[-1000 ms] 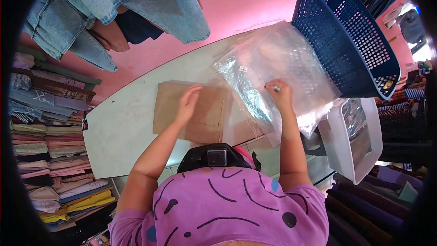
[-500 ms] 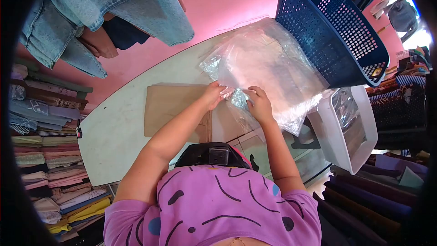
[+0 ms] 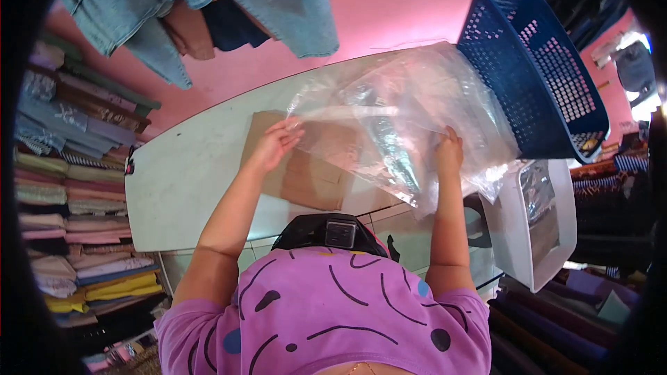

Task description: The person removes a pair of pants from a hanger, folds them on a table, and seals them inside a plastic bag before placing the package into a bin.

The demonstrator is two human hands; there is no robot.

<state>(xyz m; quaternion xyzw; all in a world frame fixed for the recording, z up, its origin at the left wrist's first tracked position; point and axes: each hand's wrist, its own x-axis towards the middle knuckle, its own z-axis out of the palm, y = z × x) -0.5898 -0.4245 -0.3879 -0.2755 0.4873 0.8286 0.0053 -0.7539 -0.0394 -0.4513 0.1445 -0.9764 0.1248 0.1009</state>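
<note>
A clear plastic bag is stretched out between my two hands, over the table. My left hand pinches its left edge, fingers partly curled. The bag's right side is gripped by my right hand, which is closed on the film. Beneath the bag and my left hand lies a flat brown folded piece, apparently cloth; the film covers its right part. More clear plastic bags lie in a pile beyond my right hand.
The pale table carries the work. A blue perforated basket stands at the back right, with a white bin below it. Denim garments hang at upper left. Folded clothes are stacked on the left.
My hands have moved apart, left hand leftward and right hand rightward, spreading the previously bunched plastic bag. The brown piece now sits at more of a slant. The camera view has shifted.
</note>
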